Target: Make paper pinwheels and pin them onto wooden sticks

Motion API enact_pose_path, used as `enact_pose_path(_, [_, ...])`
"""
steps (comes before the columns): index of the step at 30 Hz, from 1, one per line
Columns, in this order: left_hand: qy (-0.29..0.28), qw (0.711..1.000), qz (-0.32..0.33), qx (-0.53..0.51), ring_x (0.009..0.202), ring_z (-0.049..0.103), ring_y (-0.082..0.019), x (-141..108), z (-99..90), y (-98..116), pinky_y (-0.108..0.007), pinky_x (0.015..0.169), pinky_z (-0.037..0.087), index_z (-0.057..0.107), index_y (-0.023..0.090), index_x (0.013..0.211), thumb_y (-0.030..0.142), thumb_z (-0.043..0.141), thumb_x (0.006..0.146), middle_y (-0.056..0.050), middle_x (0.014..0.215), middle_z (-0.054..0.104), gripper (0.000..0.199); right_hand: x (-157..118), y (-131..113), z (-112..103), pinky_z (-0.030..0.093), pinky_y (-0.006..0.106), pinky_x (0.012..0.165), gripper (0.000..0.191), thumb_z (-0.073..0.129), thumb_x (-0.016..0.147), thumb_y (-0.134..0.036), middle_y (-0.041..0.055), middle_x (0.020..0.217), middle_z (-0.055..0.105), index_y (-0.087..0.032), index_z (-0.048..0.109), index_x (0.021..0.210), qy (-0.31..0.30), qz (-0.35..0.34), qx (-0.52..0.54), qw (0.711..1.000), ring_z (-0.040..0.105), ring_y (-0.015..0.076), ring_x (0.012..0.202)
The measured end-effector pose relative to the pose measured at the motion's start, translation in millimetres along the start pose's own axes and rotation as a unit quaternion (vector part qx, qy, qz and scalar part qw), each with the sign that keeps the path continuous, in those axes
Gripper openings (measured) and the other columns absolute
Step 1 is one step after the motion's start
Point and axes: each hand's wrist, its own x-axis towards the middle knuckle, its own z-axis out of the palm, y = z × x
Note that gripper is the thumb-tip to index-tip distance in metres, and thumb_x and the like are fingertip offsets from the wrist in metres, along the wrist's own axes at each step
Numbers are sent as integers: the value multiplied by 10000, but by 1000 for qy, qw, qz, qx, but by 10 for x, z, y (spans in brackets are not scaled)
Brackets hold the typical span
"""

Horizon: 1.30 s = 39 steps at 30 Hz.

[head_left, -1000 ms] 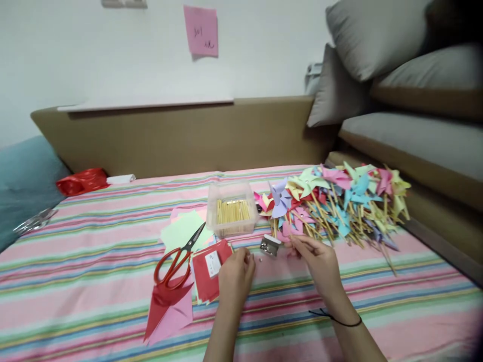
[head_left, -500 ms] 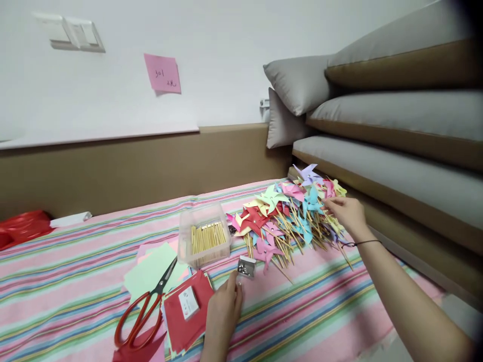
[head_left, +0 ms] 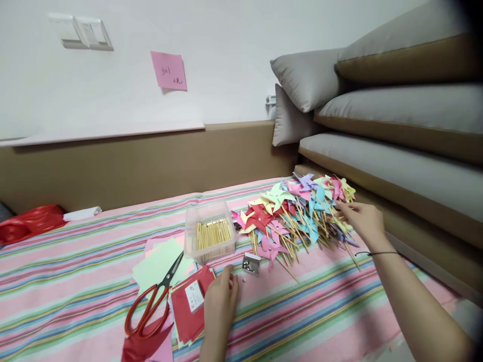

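Observation:
My right hand (head_left: pixel 363 220) reaches to the right side of a heap of paper pinwheels (head_left: pixel 278 196) on wooden sticks. Its fingers are stretched out beside a blue pinwheel (head_left: pixel 318 200); I see nothing held in them. Low in the middle, my left hand (head_left: pixel 222 296) rests by a stack of red paper squares (head_left: pixel 185 314), fingers loosely bent and a little apart. A small silver pin (head_left: pixel 244 279) lies on the striped cloth just right of its fingertips. Beyond it stands a small open box (head_left: pixel 251 263) with metal pins inside.
A clear plastic tub (head_left: pixel 190 236) holds short wooden sticks (head_left: pixel 214 235). Red-handled scissors (head_left: pixel 153 304) lie across pale green paper (head_left: pixel 160 264). A white label card (head_left: pixel 194 296) sits on the red squares. Stacked grey cushions (head_left: pixel 392 151) border the right side; a red plastic bag (head_left: pixel 33 223) lies far left.
My left hand has drawn back left from the small box, and a pin now shows on the cloth. The lavender pinwheel sits lower on the heap; my right hand stays beside the heap.

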Motion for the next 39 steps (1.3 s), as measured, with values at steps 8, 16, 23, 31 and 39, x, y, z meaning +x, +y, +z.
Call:
enact_pose_path(8, [233,954,-160,-98,856,651,-237,-127,-519,-195,-344,771,470,605,202,940,365,485,865,-67,897,698,216,-1299,-800,250,421,291,582,366,591,832,-490,37,574,655,-170,722,712,31,-118,111,986,587,174,534])
enact_pose_path(16, [129,977,-168,-26,1040,583,-272,-272,-728,-483,-413,928,426,611,184,1061,247,633,781,-87,1092,670,288,-2419,-1031,1472,555,355,663,275,651,778,-433,99,813,758,-176,736,822,-383,-45,299,873,702,253,726])
enact_pose_path(23, [-47,987,-153,22,1165,495,-316,-321,-700,-504,-467,983,393,571,187,1228,171,813,595,-108,1242,593,678,-2669,-1028,1674,555,388,738,281,661,765,-401,119,927,738,-165,725,904,-397,-35,295,868,689,255,813])
enact_pose_path(31, [15,980,-181,-76,1086,585,-286,-351,-745,-562,-428,940,448,606,163,1122,131,798,603,-115,1142,646,554,-2720,-1103,1759,523,348,589,354,724,662,-341,83,844,673,-151,687,958,-374,-45,267,887,606,193,619])
enact_pose_path(39, [119,914,-269,-280,887,663,-220,-416,-901,-622,-337,787,518,609,177,1066,317,819,602,-84,1035,701,527,-2751,-1143,1661,518,334,611,203,702,700,-372,59,706,711,-187,681,782,-350,-47,236,905,664,226,653])
